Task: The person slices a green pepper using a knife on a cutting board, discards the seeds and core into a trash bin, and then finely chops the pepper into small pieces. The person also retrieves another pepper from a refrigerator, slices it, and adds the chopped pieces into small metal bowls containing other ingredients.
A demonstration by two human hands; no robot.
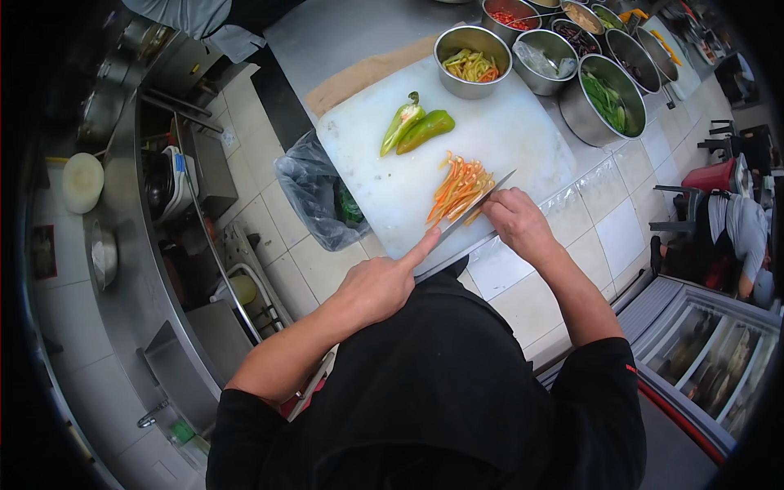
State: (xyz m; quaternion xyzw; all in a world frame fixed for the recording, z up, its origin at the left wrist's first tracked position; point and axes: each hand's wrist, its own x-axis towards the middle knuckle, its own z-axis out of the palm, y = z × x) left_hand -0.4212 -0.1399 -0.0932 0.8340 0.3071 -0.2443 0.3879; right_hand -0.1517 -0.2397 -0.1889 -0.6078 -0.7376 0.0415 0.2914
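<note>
A knife (454, 226) lies slantwise along the near side of a heap of thin orange and yellow pepper strips (459, 190) on a white cutting board (514, 135). My right hand (517, 223) is closed at the blade, its fingers bent against it near the upper end. My left hand (383, 285) is at the board's near edge, index finger stretched out to the blade's lower end; its other fingers are curled and partly hidden. I cannot see the knife's handle. Farther up the board lie a cut pepper piece showing pale flesh (402, 125) and a green pepper piece (427, 131).
A steel pot of cut peppers (471, 67) stands at the board's far edge. Several more steel containers, one with green leaves (603, 101), crowd the right. A lined bin (318, 190) is left of the board. One person (738, 233) is far right; grey clothing (190, 21) shows top left.
</note>
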